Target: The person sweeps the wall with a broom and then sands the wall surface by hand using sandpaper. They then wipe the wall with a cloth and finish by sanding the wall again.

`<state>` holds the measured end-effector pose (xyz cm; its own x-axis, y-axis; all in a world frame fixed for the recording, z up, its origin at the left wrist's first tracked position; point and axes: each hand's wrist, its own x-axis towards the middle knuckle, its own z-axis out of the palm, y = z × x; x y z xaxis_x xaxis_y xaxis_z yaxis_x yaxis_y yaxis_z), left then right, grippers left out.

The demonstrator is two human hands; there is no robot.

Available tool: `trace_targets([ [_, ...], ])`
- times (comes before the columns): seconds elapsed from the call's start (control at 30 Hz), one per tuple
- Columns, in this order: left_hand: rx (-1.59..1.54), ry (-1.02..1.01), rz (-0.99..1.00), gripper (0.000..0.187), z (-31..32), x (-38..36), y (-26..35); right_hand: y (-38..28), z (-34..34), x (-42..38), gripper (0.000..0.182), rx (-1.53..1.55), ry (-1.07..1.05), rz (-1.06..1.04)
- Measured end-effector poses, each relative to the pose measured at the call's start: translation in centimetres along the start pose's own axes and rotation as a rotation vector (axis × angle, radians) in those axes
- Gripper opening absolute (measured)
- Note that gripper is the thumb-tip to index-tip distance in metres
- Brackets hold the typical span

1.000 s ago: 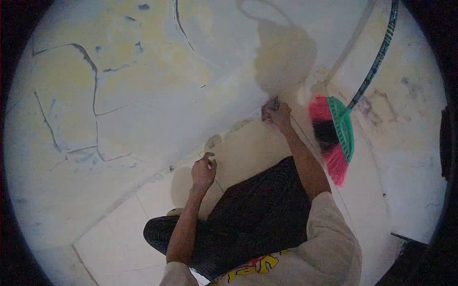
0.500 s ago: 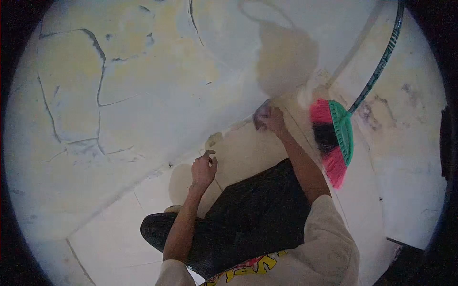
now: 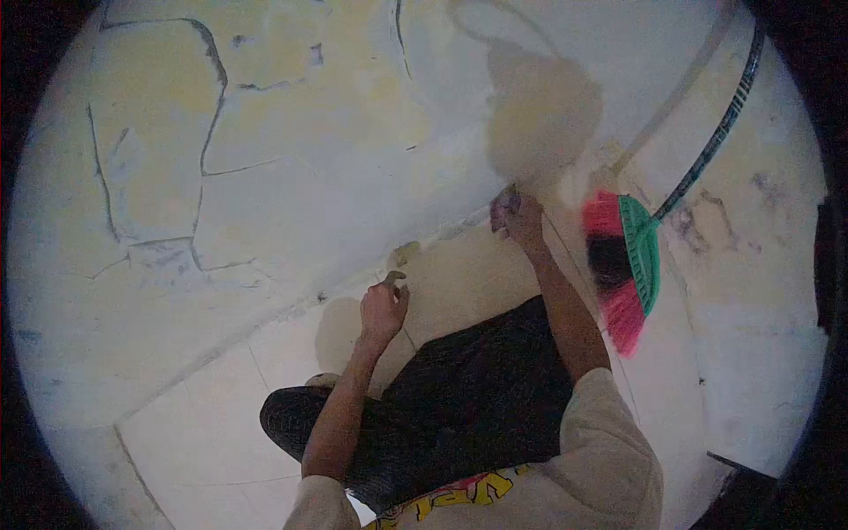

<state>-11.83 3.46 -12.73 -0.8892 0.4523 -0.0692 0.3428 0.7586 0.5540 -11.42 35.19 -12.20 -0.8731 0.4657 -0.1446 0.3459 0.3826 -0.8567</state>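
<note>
My right hand (image 3: 527,217) is closed on a dark, purplish crumpled cloth (image 3: 504,212), pressed at the base of the wall (image 3: 291,194) where it meets the floor. The fingers hide part of the cloth. Lower and to the left, my left hand (image 3: 383,311) hovers over the tiles with fingers loosely bent and apart, holding nothing. Its fingertips come close to a small yellowish patch (image 3: 405,254) along the wall's foot. My bent knee in dark trousers (image 3: 477,371) lies below both hands.
A broom (image 3: 643,252) with pink and black bristles and a green head leans at the right, its dark handle (image 3: 720,124) rising to the top. Cracks and peeling paint mark the wall. Pale floor tiles (image 3: 221,415) spread below; a dark edge (image 3: 746,468) shows lower right.
The view has shifted slightly, so the wall and broom sit a little further right. My right hand stays closed on the cloth at the wall's base; my left hand keeps its loose pose.
</note>
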Motion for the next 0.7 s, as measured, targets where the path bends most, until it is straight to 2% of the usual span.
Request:
trace_targets([
  [0.03, -0.015, 0.001, 0.003, 0.025, -0.1, 0.0, 0.2, -0.6, 0.3, -0.6, 0.038, 0.183, -0.006, 0.026],
  [0.07, -0.029, -0.002, 0.005, 0.025, -0.2, 0.0, 0.3, 1.1, 1.1, 0.1, 0.038, 0.18, -0.008, 0.028],
  [0.13, -0.025, -0.014, -0.002, 0.025, 0.0, -0.1, 0.2, 5.7, 3.4, 1.9, 0.039, -0.458, 0.036, -0.305],
  [0.17, -0.016, -0.023, -0.004, 0.025, 0.0, -0.1, 0.2, 5.8, 3.5, 1.9, 0.039, -0.457, 0.036, -0.302],
  [0.23, 0.001, -0.02, -0.002, 0.025, -0.2, 0.0, 0.2, 5.5, 3.8, 2.0, 0.037, -0.582, 0.187, -0.396],
  [0.27, 0.015, -0.015, -0.003, 0.025, -0.3, -0.1, 0.2, 5.4, 3.7, 2.0, 0.037, -0.579, 0.185, -0.399],
  [0.33, 0.0, -0.003, -0.005, 0.025, -0.3, 0.0, 0.3, 5.6, 2.9, 2.3, 0.039, -0.306, 0.235, -0.105],
  [0.37, -0.018, 0.003, -0.003, 0.025, -0.4, 0.0, 0.3, 6.7, 3.5, 2.8, 0.039, -0.306, 0.234, -0.108],
  [0.4, -0.021, 0.004, -0.005, 0.025, -0.5, 0.0, 0.5, 9.1, 4.9, 3.7, 0.037, -0.197, 0.147, -0.056],
  [0.43, -0.043, -0.022, -0.026, 0.025, -0.6, 0.1, 0.6, 8.9, 5.2, 3.6, 0.034, -0.09, 0.062, -0.005],
  [0.47, -0.066, -0.049, -0.045, 0.025, -0.7, 0.0, 0.9, 8.7, 5.7, 2.9, 0.034, -0.096, 0.063, -0.004],
  [0.53, -0.059, -0.032, -0.029, 0.025, -0.8, 0.0, 0.9, 3.3, 6.9, -0.6, 0.029, 0.153, 0.056, -0.037],
  [0.57, -0.049, -0.019, -0.018, 0.025, -0.8, 0.0, 0.9, 3.6, 7.3, -1.1, 0.029, 0.147, 0.055, -0.042],
  [0.63, -0.035, -0.005, -0.007, 0.026, -0.9, -0.1, 0.9, 3.6, 8.1, -2.0, 0.032, -0.149, 0.254, -0.385],
  [0.67, -0.017, 0.006, 0.005, 0.027, -0.9, -0.1, 0.8, 3.8, 7.6, -1.8, 0.032, -0.156, 0.246, -0.386],
  [0.7, -0.027, 0.004, -0.005, 0.027, -0.9, -0.3, 0.7, 2.2, 5.9, -2.1, 0.031, -0.129, 0.299, -0.169],
])
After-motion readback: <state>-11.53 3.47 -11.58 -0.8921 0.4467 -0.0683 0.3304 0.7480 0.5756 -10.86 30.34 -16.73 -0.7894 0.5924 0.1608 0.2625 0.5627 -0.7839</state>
